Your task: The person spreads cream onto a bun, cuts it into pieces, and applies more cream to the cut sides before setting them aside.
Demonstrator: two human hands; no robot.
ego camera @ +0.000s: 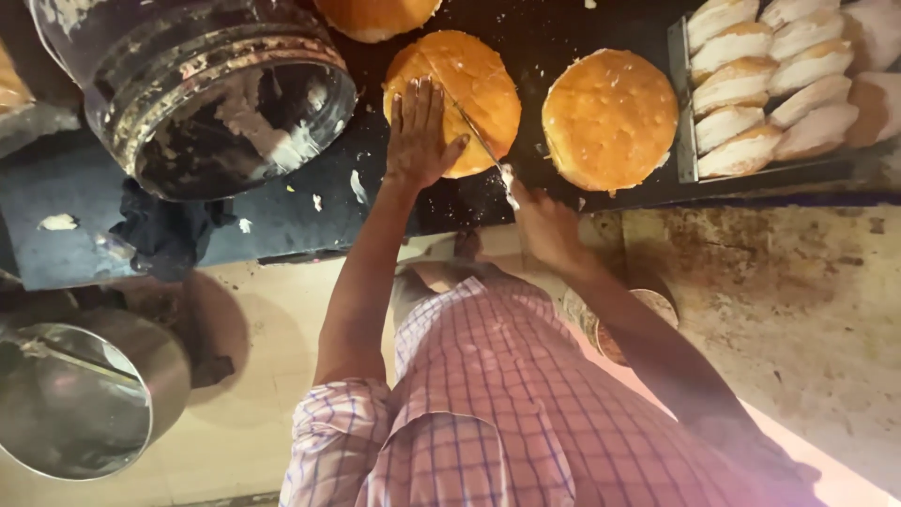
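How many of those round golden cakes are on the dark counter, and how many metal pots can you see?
Round golden cakes: 3 (one being cut, one partly out of view at the top)
Metal pots: 2 (one dark and batter-smeared)
Total: 5

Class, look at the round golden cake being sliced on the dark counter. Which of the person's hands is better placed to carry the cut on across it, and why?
Right. The right hand grips the knife, whose blade lies across the cake. The left hand lies flat on top, steadying it.

A bakery or food stall kitchen is showing here: round golden buns (610,117) are lying on a dark worktop (282,221), a tray (683,113) is holding sliced rolls (751,84), and a steel pot (75,399) is standing nearby.
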